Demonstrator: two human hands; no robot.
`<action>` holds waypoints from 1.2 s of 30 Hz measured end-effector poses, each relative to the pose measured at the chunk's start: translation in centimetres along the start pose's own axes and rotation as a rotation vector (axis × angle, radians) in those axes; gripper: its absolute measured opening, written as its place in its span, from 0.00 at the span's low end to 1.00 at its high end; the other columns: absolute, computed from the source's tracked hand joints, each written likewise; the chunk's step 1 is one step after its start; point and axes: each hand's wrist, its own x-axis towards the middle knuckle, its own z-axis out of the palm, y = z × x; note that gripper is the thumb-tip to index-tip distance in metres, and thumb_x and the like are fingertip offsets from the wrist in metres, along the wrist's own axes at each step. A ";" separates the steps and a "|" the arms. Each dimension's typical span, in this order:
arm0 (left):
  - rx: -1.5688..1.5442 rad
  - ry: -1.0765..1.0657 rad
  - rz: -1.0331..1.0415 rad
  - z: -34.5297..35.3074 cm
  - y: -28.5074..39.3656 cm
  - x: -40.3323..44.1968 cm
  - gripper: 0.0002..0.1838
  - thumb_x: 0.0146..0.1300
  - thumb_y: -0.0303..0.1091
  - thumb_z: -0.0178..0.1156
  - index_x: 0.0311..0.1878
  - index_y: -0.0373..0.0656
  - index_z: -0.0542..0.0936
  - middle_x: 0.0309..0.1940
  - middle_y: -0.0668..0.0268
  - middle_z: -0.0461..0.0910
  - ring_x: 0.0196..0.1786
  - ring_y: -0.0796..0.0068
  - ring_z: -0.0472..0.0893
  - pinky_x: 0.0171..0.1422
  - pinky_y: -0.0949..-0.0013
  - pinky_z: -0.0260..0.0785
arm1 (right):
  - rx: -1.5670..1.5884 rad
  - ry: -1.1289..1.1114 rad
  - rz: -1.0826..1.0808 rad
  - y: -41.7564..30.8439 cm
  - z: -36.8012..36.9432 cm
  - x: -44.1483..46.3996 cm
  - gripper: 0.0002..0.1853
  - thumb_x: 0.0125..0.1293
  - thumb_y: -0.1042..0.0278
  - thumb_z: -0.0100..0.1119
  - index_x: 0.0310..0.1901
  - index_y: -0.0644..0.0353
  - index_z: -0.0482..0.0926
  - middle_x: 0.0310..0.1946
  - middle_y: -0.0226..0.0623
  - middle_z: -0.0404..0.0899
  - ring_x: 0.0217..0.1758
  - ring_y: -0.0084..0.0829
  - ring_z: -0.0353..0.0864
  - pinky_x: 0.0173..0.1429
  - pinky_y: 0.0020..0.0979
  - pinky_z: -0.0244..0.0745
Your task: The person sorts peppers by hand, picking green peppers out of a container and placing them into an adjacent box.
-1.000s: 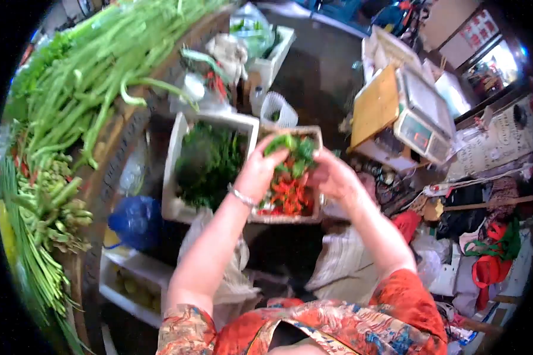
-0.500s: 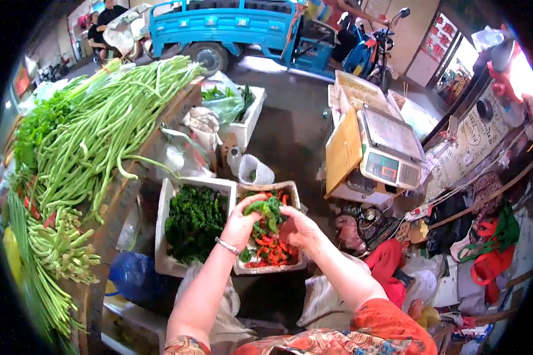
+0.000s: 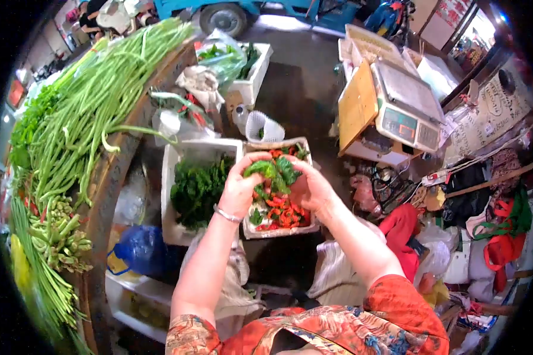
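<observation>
My left hand [image 3: 239,192], with a bracelet at its wrist, has its fingers curled around the left side of a clump of green leafy vegetable [image 3: 271,171]. On the other side my right hand [image 3: 315,190] cups the same clump, its thumb against the leaves. Both hands are over the right foam box [image 3: 278,233], where red chili peppers [image 3: 287,214] lie with some green pieces among them. Directly left stands a white foam box [image 3: 167,201] of dark green leafy vegetables [image 3: 198,192]. The hands partly hide the right box's contents.
Long beans [image 3: 95,118] cover a wooden-edged stand at left. A digital scale [image 3: 405,109] stands at right. A white mesh sleeve [image 3: 263,127] and another foam box [image 3: 257,80] lie beyond. A blue bag [image 3: 141,249] hangs at lower left.
The view has tipped downward, so the boxes and scale appear higher. My hands still hold the greens above the peppers, and a darker leaf now shows near my right thumb.
</observation>
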 end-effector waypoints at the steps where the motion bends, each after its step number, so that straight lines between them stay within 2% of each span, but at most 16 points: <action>1: 0.020 0.017 -0.013 -0.1 0.1 -0.1 0.22 0.55 0.17 0.47 0.53 0.42 0.76 0.44 0.66 0.80 0.42 0.75 0.79 0.39 0.70 0.75 | 0.079 -0.027 0.041 -0.1 0.5 -0.3 0.12 0.67 0.60 0.54 0.51 0.49 0.77 0.50 0.31 0.80 0.53 0.33 0.78 0.57 0.47 0.71; 2: -0.058 0.020 -0.052 -0.3 0.2 0.0 0.20 0.56 0.18 0.51 0.53 0.41 0.77 0.40 0.68 0.80 0.38 0.77 0.78 0.37 0.73 0.73 | 0.163 -0.049 0.085 -0.2 1.0 -0.8 0.12 0.67 0.60 0.55 0.50 0.49 0.77 0.49 0.31 0.81 0.53 0.34 0.78 0.57 0.47 0.71; 6: -0.111 0.012 -0.024 -0.8 -0.5 0.3 0.19 0.58 0.19 0.53 0.53 0.42 0.77 0.38 0.69 0.80 0.37 0.78 0.78 0.37 0.73 0.73 | 0.111 0.020 0.045 0.5 -0.5 0.2 0.13 0.65 0.57 0.59 0.50 0.46 0.79 0.48 0.29 0.81 0.53 0.32 0.79 0.55 0.46 0.74; 7: -0.138 -0.013 -0.046 -1.2 -0.4 0.2 0.18 0.60 0.20 0.54 0.54 0.41 0.77 0.43 0.67 0.81 0.42 0.77 0.80 0.41 0.72 0.74 | 0.101 0.016 0.057 0.4 -0.6 0.0 0.13 0.65 0.57 0.59 0.50 0.46 0.79 0.48 0.30 0.81 0.52 0.31 0.80 0.53 0.45 0.74; 9: -0.158 -0.022 -0.050 -1.4 -0.5 0.3 0.18 0.60 0.20 0.55 0.54 0.42 0.77 0.43 0.67 0.81 0.42 0.77 0.80 0.41 0.72 0.74 | 0.088 0.010 0.067 0.2 -0.6 -0.1 0.13 0.65 0.57 0.60 0.50 0.46 0.79 0.48 0.31 0.81 0.51 0.31 0.80 0.52 0.44 0.75; 11: -0.186 -0.018 -0.040 -1.3 -0.7 0.5 0.18 0.60 0.22 0.56 0.54 0.42 0.77 0.42 0.67 0.81 0.41 0.76 0.79 0.39 0.71 0.73 | 0.034 0.072 0.042 0.2 -0.7 0.1 0.14 0.66 0.54 0.57 0.51 0.46 0.78 0.47 0.32 0.82 0.50 0.31 0.81 0.51 0.42 0.77; 16: -0.211 -0.012 -0.036 -1.7 -0.8 0.5 0.17 0.61 0.22 0.56 0.54 0.43 0.76 0.43 0.67 0.81 0.42 0.75 0.80 0.40 0.71 0.74 | 0.011 0.032 0.100 0.2 -1.8 1.0 0.17 0.70 0.51 0.50 0.53 0.50 0.76 0.46 0.35 0.82 0.47 0.35 0.82 0.51 0.42 0.78; 19: -0.217 -0.018 -0.027 -1.8 -1.0 0.4 0.17 0.61 0.21 0.56 0.54 0.44 0.76 0.43 0.67 0.81 0.44 0.74 0.80 0.43 0.69 0.75 | 0.015 0.105 0.117 0.3 -1.3 0.7 0.17 0.72 0.55 0.47 0.56 0.54 0.73 0.48 0.42 0.81 0.46 0.36 0.82 0.48 0.39 0.80; 22: -0.215 -0.010 0.002 -1.9 -1.1 0.4 0.17 0.61 0.21 0.56 0.54 0.44 0.76 0.43 0.67 0.81 0.44 0.74 0.80 0.44 0.69 0.75 | 0.033 0.108 0.148 0.5 -1.1 0.8 0.17 0.73 0.57 0.46 0.57 0.56 0.71 0.50 0.43 0.80 0.46 0.36 0.82 0.47 0.39 0.81; 24: -0.217 0.009 0.008 -2.0 -1.2 0.5 0.17 0.61 0.21 0.56 0.54 0.44 0.77 0.43 0.67 0.81 0.44 0.74 0.80 0.45 0.69 0.75 | 0.042 0.134 0.171 0.6 -1.1 0.8 0.15 0.73 0.60 0.46 0.55 0.58 0.72 0.48 0.41 0.80 0.45 0.35 0.82 0.47 0.38 0.82; 27: -0.063 0.050 0.002 -2.3 -0.9 0.2 0.17 0.60 0.18 0.54 0.51 0.43 0.78 0.41 0.67 0.81 0.41 0.77 0.79 0.43 0.71 0.74 | -0.040 0.156 0.066 0.8 -1.6 1.1 0.13 0.71 0.65 0.47 0.52 0.60 0.74 0.44 0.38 0.81 0.43 0.32 0.82 0.47 0.38 0.82; 29: 0.034 0.066 0.028 -2.2 -0.9 0.3 0.17 0.59 0.17 0.54 0.50 0.42 0.78 0.40 0.67 0.81 0.40 0.77 0.79 0.42 0.72 0.74 | -0.183 0.064 -0.082 0.4 -1.2 0.6 0.11 0.69 0.70 0.49 0.50 0.61 0.75 0.41 0.35 0.81 0.41 0.29 0.82 0.47 0.38 0.82; 33: 0.256 0.106 0.062 -2.4 -0.7 0.4 0.17 0.56 0.16 0.54 0.48 0.41 0.78 0.39 0.67 0.81 0.39 0.79 0.78 0.39 0.74 0.73 | -0.232 0.124 -0.091 0.3 -0.3 0.1 0.11 0.67 0.72 0.50 0.49 0.61 0.76 0.40 0.34 0.81 0.41 0.27 0.81 0.46 0.35 0.82; 36: 0.059 0.065 0.072 -3.0 0.0 0.3 0.18 0.56 0.16 0.52 0.50 0.40 0.78 0.40 0.65 0.80 0.39 0.77 0.79 0.39 0.72 0.74 | -0.335 0.198 -0.147 0.2 -0.7 0.4 0.10 0.70 0.68 0.48 0.50 0.57 0.75 0.41 0.30 0.80 0.41 0.24 0.80 0.45 0.35 0.81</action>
